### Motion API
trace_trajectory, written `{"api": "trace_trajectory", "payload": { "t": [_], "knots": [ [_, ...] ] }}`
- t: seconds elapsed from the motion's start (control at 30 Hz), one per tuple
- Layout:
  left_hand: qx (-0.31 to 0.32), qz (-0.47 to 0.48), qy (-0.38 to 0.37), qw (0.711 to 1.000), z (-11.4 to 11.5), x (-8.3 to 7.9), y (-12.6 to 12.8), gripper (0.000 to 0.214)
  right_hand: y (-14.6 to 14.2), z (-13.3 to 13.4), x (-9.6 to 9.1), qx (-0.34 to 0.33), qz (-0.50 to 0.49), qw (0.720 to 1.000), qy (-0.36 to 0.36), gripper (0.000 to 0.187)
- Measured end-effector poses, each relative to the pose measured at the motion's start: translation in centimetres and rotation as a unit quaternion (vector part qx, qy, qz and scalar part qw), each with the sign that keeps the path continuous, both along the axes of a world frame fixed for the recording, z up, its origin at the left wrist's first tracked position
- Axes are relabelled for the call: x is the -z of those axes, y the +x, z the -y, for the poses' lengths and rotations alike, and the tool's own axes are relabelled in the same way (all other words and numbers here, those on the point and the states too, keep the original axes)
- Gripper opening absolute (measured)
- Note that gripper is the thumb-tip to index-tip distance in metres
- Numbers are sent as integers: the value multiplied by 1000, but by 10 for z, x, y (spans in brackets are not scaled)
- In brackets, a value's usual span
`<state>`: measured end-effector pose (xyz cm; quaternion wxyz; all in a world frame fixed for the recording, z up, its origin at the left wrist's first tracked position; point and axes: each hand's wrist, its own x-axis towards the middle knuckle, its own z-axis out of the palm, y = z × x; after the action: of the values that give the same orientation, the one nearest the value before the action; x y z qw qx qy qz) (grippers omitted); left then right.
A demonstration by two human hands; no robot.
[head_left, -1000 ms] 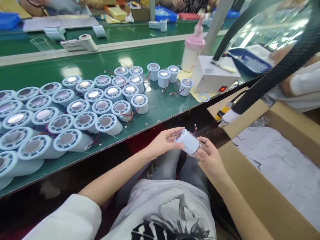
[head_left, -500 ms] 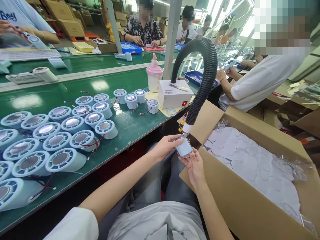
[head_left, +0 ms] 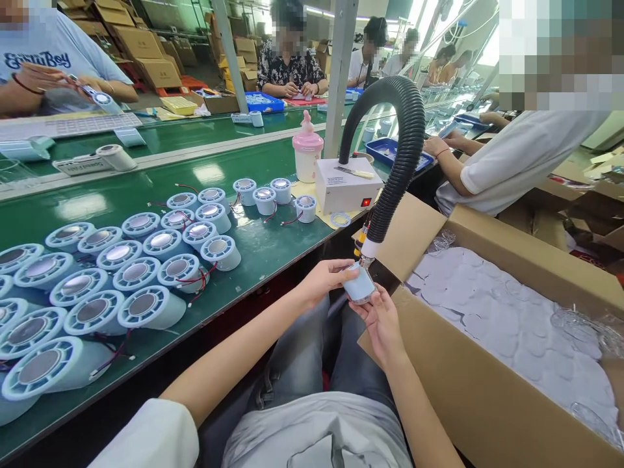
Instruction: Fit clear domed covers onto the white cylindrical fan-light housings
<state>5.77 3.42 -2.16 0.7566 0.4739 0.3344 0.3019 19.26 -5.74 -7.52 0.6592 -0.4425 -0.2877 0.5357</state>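
Blue housing [head_left: 359, 285]: held up in both hands over the person's lap, just off the near edge of the bench [head_left: 280, 237].
Housing axis: tilted; upper end toward the hose tip [head_left: 366, 262], lower end toward the right fingertips. Can't tell where the end faces point.
Left hand [head_left: 327, 281]: pinching the housing's upper part, thumb on the visible side, fingers mostly hidden behind.
Right hand [head_left: 383, 320]: palm turned up, fingertips pinching the lower rim, which looks clear.
Tip vs housing: tip right behind the upper end; contact can't be made out.
Black hose [head_left: 413, 136]: arches from the white box [head_left: 347, 188], which sits by the bench's near edge, red switch lit.
Carton [head_left: 436, 374]: flaps out, beside the bench's near edge; holds overlapping white round-edged sheets [head_left: 492, 312], some clear plastic [head_left: 580, 328] on top. Lower layers hidden; right end cut off.
Pink-lidded cup [head_left: 307, 156]: on the bench behind the box, contents hidden.
Blue tray [head_left: 385, 156]: past the box, partly behind the hose; pale contents too small to identify.
Standing housings [head_left: 155, 312]: clustered along the bench's near edge, ring faces mostly up, leftmost cut off.
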Motion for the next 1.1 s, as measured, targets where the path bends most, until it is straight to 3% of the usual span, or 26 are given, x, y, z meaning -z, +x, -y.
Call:
{"api": "trace_trajectory", "payload": {
  "t": [0.2,0.37,0.47,0.73,1.1],
  "knots": [
    [70,-12,35,997,43,3,-44,84,16,34,-13,-96,111,989,28,44],
    [100,-33,156,982,79,-8,-74,71,25,52,-41,-236,301,914,137,44],
    [73,-35,197,977,91,-14,-83,72,22,53,-56,-261,326,898,140,45],
    [63,-29,272,960,101,-23,-94,75,17,51,-76,-328,256,908,55,39],
    [82,-65,332,937,101,-25,-98,76,7,50,-79,-359,70,924,-111,34]
  ]
}}
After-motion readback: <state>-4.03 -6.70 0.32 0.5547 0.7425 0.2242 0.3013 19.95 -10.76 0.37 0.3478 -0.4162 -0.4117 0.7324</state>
